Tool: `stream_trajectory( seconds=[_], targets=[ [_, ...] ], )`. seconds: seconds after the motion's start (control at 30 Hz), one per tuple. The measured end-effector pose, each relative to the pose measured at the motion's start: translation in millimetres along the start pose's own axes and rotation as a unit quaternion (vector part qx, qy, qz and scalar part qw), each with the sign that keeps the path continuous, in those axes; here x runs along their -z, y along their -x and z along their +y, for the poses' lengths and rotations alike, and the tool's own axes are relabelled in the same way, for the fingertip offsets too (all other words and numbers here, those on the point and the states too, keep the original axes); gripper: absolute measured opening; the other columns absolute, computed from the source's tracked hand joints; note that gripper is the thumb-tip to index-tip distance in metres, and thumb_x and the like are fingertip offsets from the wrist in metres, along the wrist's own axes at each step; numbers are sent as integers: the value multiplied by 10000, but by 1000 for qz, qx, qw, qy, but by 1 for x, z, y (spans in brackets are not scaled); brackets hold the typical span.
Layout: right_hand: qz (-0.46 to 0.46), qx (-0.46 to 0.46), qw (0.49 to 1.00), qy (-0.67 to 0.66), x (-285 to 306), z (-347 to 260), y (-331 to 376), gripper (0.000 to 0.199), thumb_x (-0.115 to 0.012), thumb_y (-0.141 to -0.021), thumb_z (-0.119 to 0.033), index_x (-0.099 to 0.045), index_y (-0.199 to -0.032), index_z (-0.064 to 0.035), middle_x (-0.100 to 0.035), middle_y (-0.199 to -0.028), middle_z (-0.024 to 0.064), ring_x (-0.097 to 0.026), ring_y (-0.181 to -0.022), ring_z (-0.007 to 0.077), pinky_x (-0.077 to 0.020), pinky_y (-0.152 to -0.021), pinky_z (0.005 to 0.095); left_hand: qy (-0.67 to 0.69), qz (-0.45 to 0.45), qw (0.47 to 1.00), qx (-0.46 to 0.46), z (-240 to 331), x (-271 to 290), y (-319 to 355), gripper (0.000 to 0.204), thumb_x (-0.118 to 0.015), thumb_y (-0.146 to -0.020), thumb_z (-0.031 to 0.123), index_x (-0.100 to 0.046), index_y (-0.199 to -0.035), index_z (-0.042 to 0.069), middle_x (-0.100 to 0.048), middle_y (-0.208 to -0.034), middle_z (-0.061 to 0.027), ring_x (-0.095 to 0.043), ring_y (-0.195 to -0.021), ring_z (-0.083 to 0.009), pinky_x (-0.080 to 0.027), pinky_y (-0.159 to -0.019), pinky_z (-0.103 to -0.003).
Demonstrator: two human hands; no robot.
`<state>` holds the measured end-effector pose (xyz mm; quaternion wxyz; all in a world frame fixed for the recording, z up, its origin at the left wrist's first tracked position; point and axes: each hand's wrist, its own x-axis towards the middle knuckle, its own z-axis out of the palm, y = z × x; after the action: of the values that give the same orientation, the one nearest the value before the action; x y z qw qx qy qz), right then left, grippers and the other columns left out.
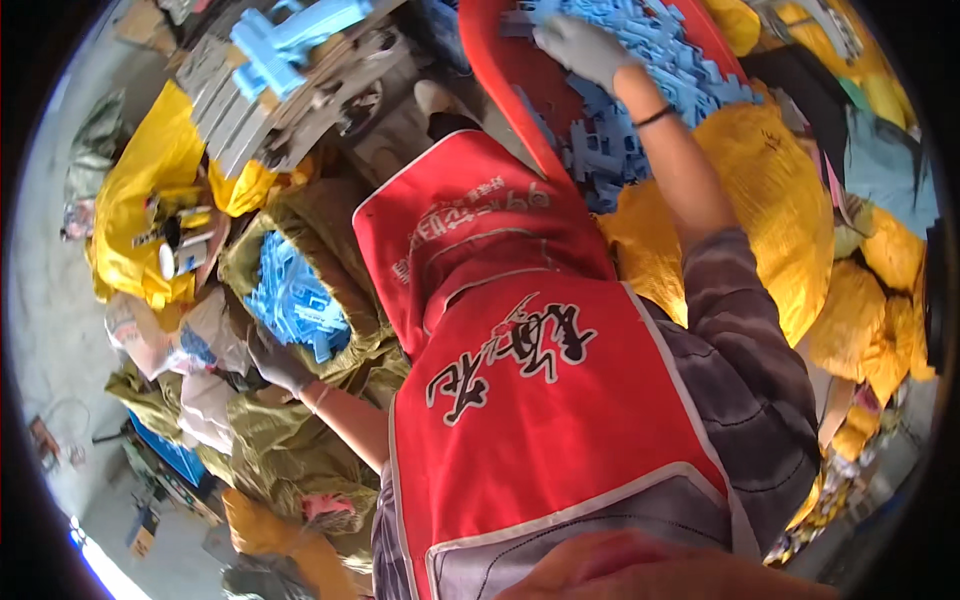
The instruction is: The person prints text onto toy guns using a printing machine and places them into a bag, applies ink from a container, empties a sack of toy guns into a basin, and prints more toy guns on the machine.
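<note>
My right hand [585, 55], in a pale grey glove, reaches over a red tub [492, 75] heaped with light blue plastic parts [660, 60]. Its fingers look spread and slightly blurred, and I see nothing held in them. My left hand [282, 366], also gloved, is at the near rim of an olive woven sack [365, 240]. The fingers there seem bent around the sack's edge, though they are partly in shadow. Inside that sack lie more blue plastic parts [295, 300], several of them tangled together.
Larger blue plastic pieces [285, 45] rest on a stack of grey slats [235, 120] at the far left. A yellow sack [150, 190] with mixed scraps stands left. Another large yellow sack [770, 200] leans beside the tub. My red apron [560, 400] fills the middle.
</note>
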<state>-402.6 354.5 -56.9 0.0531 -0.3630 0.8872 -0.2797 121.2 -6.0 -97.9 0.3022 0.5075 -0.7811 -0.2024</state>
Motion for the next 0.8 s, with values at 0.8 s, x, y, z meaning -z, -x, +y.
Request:
stream_trajectory(
  seconds=[0.8],
  targets=[
    [-155, -233, 960, 7, -137, 141, 145, 449, -595, -793, -301, -557, -1137, -16, -599, -1129, 261, -598, -1016, 392, -474, -861, 474, 137, -135, 981, -26, 88, -51, 3, 274, -551, -934, 140, -624, -1128, -39, -671, -1072, -101, -606, -981, -171, -463, -910, -299]
  ],
)
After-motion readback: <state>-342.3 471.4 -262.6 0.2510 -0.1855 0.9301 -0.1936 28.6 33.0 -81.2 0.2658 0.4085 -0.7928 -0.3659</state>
